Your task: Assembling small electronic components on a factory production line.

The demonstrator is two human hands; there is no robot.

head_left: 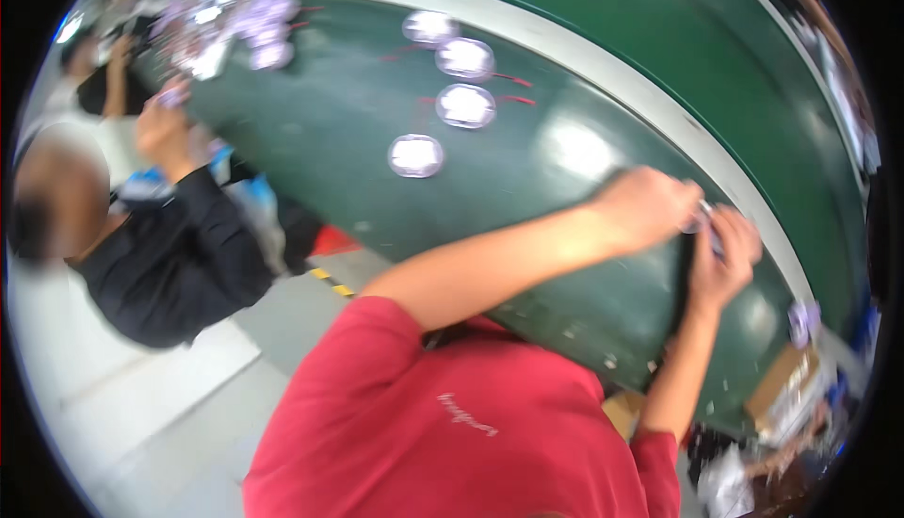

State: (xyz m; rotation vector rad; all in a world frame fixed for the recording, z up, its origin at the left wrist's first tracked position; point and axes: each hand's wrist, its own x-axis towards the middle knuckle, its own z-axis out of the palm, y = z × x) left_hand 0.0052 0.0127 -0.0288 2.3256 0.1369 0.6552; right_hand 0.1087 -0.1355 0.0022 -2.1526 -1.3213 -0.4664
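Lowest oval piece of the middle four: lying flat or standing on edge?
Flat: the oval piece shows its broad face from above, against the green table.

Left arm [508, 268] stretched rightward, right forearm [692, 358] raised; left hand [648, 205], right hand [723, 252] close together, both curled.
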